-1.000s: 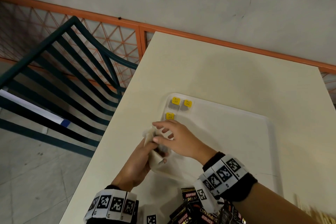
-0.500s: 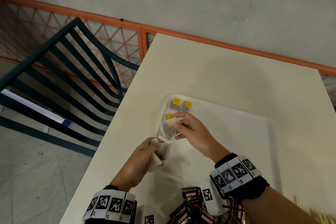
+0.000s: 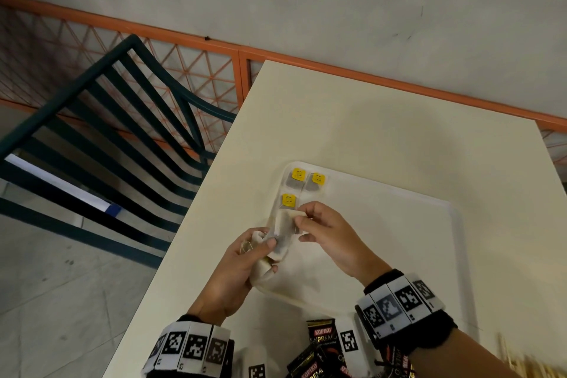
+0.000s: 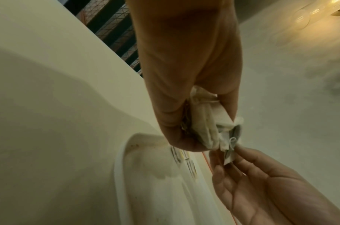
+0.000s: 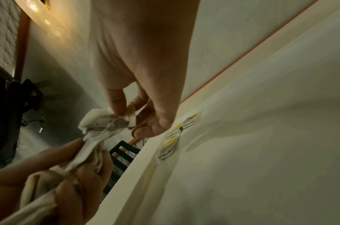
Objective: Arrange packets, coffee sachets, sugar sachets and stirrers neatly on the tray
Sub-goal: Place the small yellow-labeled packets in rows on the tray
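While your left hand (image 3: 242, 258) grips the bunched packets (image 3: 260, 267), your right hand (image 3: 325, 233) pinches one packet (image 3: 283, 230) over the tray (image 3: 399, 255).

Lit evenly and softly in the head view, with faint shadows cast on the table (image 3: 383, 132). Dim, warm and grainy from both wrists; glare flaring above the table. Blurred and bent toward the edges.
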